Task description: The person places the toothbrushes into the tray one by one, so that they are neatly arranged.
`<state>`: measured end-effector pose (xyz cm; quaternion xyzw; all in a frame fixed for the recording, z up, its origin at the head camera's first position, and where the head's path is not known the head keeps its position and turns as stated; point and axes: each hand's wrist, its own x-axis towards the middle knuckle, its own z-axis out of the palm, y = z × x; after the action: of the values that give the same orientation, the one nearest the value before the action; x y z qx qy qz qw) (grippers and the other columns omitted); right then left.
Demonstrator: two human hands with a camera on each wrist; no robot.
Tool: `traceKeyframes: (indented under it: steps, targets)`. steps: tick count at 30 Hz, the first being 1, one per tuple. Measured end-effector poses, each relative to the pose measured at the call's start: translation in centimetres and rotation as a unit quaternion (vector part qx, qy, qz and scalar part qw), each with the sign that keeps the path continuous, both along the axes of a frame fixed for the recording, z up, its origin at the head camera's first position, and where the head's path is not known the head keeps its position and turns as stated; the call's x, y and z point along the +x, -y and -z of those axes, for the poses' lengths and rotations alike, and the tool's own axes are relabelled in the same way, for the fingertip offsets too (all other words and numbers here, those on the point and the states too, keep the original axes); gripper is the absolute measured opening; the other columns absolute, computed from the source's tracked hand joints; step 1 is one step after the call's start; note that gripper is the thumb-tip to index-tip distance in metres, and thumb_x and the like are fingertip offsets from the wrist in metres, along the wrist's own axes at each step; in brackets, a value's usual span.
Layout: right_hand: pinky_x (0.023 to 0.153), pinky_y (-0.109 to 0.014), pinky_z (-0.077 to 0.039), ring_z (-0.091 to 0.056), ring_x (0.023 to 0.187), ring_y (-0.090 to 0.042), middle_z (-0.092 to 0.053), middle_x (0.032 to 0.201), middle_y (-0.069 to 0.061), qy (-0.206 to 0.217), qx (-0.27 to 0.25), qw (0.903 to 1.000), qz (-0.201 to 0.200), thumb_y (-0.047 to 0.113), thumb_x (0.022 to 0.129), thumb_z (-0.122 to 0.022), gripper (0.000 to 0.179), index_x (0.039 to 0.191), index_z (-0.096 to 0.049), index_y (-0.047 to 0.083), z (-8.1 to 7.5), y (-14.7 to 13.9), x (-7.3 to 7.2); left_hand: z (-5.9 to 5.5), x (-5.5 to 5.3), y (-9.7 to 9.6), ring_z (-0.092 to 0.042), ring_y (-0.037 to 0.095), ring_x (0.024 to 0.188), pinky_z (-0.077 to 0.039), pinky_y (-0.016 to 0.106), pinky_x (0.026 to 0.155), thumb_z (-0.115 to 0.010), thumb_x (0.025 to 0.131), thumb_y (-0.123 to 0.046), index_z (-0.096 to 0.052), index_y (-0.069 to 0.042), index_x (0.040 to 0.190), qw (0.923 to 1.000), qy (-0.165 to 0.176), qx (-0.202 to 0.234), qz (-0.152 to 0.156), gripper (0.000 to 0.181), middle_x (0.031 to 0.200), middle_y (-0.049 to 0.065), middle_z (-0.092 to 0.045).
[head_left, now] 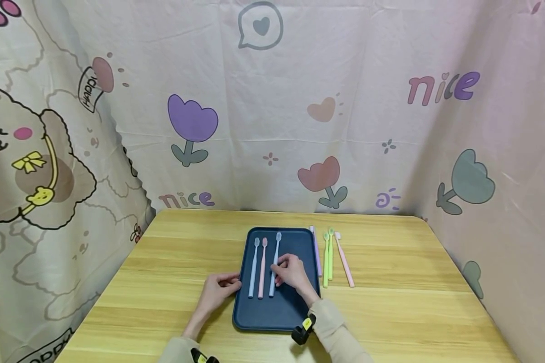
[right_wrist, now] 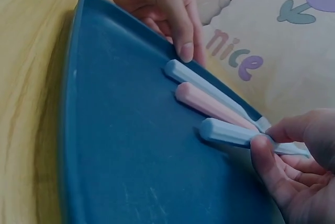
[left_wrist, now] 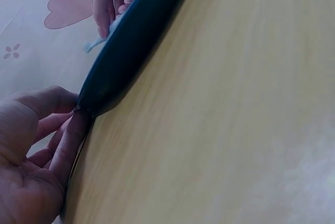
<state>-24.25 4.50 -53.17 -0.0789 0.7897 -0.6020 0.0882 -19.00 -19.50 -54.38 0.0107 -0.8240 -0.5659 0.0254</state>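
A dark blue tray [head_left: 281,315] lies on the wooden table. My left hand [head_left: 215,292] pinches its left rim, thumb on top and a finger against the side in the left wrist view. Over the tray, my right hand [head_left: 292,272] holds a light blue toothbrush [right_wrist: 230,133] by the handle between thumb and fingers, its head [head_left: 279,236] pointing to the far end. Left of it, a pink toothbrush [head_left: 262,269] and another light blue toothbrush [head_left: 253,269] lie side by side on the tray. My fingers hide part of the held handle.
Right of the tray on the table [head_left: 163,272] lie a purple toothbrush [head_left: 317,252] close along the rim, two green toothbrushes [head_left: 326,262] side by side, and a slanted pink toothbrush [head_left: 345,262]. A printed curtain [head_left: 263,91] hangs behind the table.
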Motion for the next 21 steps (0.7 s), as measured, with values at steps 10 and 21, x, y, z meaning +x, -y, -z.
traceKeyframes:
  steps: [10, 21]
  targets:
    - [0.05, -0.029, -0.056, -0.062, 0.046, -0.009, -0.07, 0.068, -0.01, -0.009, 0.046, 0.9989, 0.009, 0.011, 0.092, -0.07, 0.024, 0.108, -0.063, -0.006, 0.17, 0.48, 0.04, 0.0, 0.02, -0.06, -0.065, 0.003, 0.073, -0.051, 0.018, 0.069, -0.079, 0.084, -0.005, -0.076, 0.002, 0.11, 1.0, -0.004, -0.004, 0.0, 0.028, 0.09, 0.013, -0.077]
    - [0.05, -0.03, -0.056, -0.062, 0.045, -0.009, -0.07, 0.065, -0.006, -0.022, 0.048, 0.9985, 0.015, 0.01, 0.09, -0.072, 0.033, 0.116, -0.062, -0.007, 0.25, 0.56, 0.16, 0.09, 0.04, 0.01, -0.065, 0.003, 0.073, -0.051, 0.018, 0.069, -0.079, 0.083, -0.005, -0.076, 0.002, 0.111, 1.0, -0.006, -0.005, 0.001, 0.028, 0.09, 0.013, -0.077]
